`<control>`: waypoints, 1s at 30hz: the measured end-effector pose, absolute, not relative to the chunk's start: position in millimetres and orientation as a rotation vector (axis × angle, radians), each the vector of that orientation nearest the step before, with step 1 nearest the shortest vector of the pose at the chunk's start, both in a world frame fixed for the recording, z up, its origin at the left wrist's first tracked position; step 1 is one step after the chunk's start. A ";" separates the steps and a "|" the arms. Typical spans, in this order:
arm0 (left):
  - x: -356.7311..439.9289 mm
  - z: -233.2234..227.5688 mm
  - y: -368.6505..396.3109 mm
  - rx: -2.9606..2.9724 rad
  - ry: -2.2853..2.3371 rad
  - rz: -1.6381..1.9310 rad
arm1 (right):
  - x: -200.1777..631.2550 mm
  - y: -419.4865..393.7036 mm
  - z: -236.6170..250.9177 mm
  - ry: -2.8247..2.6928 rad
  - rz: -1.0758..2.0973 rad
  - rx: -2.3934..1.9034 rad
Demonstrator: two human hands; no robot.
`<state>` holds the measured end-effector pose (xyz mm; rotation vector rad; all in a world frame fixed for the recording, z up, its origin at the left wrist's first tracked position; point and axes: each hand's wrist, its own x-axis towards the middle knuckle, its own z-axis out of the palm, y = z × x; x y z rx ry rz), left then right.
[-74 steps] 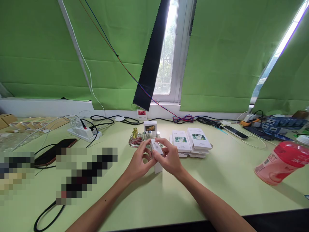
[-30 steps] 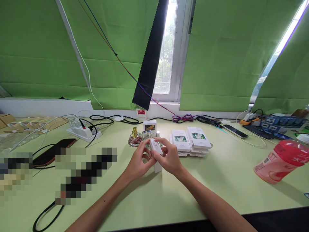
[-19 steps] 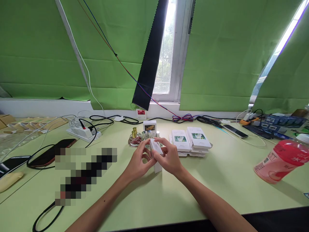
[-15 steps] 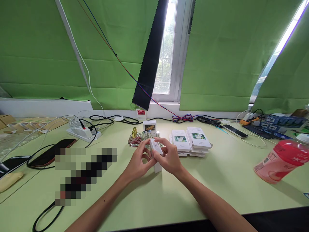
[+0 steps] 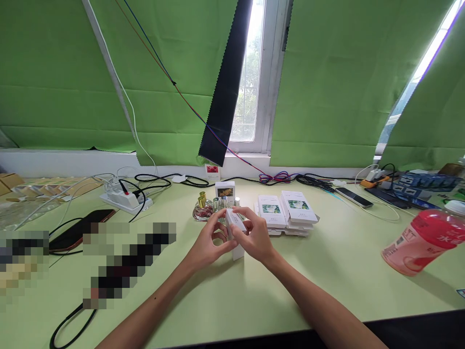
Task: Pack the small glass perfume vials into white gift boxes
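Note:
A small white carton (image 5: 237, 222) stands on the table between my two hands, its printed top face tilted toward me. My left hand (image 5: 209, 241) grips it from the left, thumb low and fingers curled round the far edge. From the right, my right hand (image 5: 255, 236) pinches it, with thumb on the near face and forefinger along the top. Right behind my hands are several small glass bottles (image 5: 203, 209) with gold and silver caps. Behind them a white box with a yellow-flower picture (image 5: 225, 190) stands upright. Fingers hide much of the carton's sides.
Flat white cartons with flower pictures (image 5: 301, 207) lie stacked to the right. A pink bottle (image 5: 417, 242) is at far right, a phone (image 5: 354, 198) behind it. On the left are a power strip (image 5: 125, 198), a dark phone (image 5: 82, 230) and cables. Blurred blocks cover some items there.
The carton's top has tipped slightly between my fingers, and my right thumb has shifted a little on it. Both hands otherwise keep their place.

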<state>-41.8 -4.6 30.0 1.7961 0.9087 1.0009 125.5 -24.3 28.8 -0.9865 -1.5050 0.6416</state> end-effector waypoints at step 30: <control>-34.6 24.1 5.2 1.594 0.808 1.190 | 134.7 -17.8 23.0 -1.732 0.468 -0.832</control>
